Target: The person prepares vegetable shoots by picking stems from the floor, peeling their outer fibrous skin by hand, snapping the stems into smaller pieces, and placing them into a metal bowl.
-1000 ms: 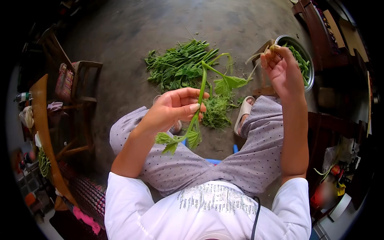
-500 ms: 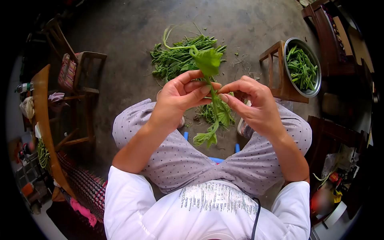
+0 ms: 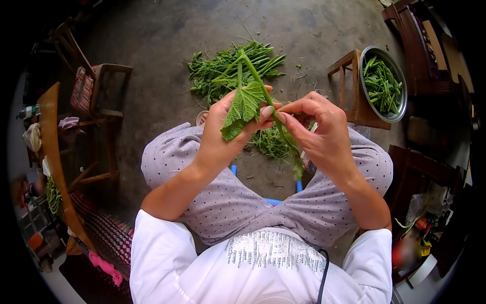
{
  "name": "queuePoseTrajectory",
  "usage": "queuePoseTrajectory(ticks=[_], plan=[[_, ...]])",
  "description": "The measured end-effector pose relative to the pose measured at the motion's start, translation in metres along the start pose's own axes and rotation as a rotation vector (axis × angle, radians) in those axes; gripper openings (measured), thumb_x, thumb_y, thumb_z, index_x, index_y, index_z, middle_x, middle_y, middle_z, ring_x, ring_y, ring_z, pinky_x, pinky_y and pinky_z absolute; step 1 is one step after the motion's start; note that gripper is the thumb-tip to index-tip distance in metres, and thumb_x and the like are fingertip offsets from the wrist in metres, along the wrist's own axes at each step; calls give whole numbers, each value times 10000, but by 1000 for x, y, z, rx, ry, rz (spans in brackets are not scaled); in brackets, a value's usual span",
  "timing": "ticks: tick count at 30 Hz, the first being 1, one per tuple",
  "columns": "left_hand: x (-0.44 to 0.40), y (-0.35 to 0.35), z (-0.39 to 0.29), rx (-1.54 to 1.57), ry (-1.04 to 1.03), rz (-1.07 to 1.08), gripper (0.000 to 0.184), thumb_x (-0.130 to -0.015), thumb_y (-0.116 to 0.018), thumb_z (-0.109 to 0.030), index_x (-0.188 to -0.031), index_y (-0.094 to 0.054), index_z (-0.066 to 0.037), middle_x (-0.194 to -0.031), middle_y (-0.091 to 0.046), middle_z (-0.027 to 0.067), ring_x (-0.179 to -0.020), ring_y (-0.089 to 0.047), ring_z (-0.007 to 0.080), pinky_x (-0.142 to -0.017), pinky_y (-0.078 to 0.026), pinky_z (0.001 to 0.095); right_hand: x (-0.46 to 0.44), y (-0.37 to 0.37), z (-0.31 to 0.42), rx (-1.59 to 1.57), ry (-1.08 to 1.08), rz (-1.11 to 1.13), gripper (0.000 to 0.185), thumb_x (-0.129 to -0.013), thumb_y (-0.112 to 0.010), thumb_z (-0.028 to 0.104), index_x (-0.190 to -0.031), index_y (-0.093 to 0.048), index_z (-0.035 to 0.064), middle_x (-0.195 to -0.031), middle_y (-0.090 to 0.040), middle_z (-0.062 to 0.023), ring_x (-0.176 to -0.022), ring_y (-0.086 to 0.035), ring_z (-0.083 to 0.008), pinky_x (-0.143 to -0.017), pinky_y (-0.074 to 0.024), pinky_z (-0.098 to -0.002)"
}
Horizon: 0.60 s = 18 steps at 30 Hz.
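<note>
A green leafy stem (image 3: 258,80) is held up in front of my knees, slanting down to the right, with a broad leaf (image 3: 244,106) hanging over my left fingers. My left hand (image 3: 228,119) grips the stem near its middle between thumb and fingers. Close beside it, my right hand (image 3: 316,129) pinches the same stem with thumb and forefinger. Beyond my hands a heap of green stems (image 3: 223,73) lies on the floor. A smaller pile of thin trimmings (image 3: 272,144) lies nearer, partly hidden behind my hands.
At the right, a metal basin (image 3: 403,104) of cut green pieces (image 3: 380,86) rests on a wooden stool (image 3: 362,114). A wooden chair (image 3: 96,91) stands at the left, beside a wooden table edge (image 3: 50,126). Scattered bits (image 3: 304,73) lie on the floor.
My right hand has come down from the upper right to the stem beside my left hand. The stem has turned, and its broad leaf now hangs to the left.
</note>
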<state>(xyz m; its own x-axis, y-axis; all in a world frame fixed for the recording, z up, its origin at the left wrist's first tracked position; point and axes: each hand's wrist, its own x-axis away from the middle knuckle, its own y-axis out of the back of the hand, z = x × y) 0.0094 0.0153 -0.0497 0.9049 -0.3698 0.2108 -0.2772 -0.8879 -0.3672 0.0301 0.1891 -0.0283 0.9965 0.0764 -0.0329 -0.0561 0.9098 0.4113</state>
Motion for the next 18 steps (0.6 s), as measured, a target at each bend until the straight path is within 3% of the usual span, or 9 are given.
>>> queuePoseTrajectory(ticks=[3, 6, 13, 15, 18], plan=[[0, -3, 3, -54, -48, -13, 320, -878, -610, -77, -1159, -513, 42, -994, -629, 102, -927, -631, 150, -767, -550, 242, 1, -1, 3, 41, -9, 7, 102, -775, -675, 52, -870, -689, 16, -740, -560, -81, -601, -570, -148, -547, -459, -269], [-1, 0, 7, -86, -97, 11, 308, -878, -608, -73, -1148, -520, 47, -985, -632, 99, -913, -629, 139, -766, -546, 241, 1, -3, 4, 84, -1, 1, 100, -759, -666, 54, -848, -681, 10, -735, -550, -89, -593, -560, -165, -545, -453, -280], [1, -2, 6, -120, -113, 17, 313, -880, -604, -69, -1158, -519, 46, -974, -639, 98, -907, -624, 125, -757, -540, 241, 1, -7, 1, 104, 21, -18, 79, -737, -652, 48, -803, -639, 7, -724, -523, -83, -576, -529, -173, -532, -436, -299], [1, -2, 3, -115, -73, 6, 415, -833, -676, -94, -1182, -510, 58, -988, -618, 84, -915, -612, 144, -807, -538, 279, 1, -7, 1, 144, 28, -20, 81, -738, -650, 47, -801, -619, 8, -734, -521, -84, -578, -529, -175, -533, -437, -301], [0, -1, 3, -92, -74, 9, 430, -830, -682, -105, -1187, -508, 60, -985, -627, 92, -918, -619, 153, -803, -539, 278, 0, -7, 0, 169, 57, -56, 76, -749, -644, 47, -800, -607, 6, -746, -524, -87, -590, -534, -171, -536, -436, -300]])
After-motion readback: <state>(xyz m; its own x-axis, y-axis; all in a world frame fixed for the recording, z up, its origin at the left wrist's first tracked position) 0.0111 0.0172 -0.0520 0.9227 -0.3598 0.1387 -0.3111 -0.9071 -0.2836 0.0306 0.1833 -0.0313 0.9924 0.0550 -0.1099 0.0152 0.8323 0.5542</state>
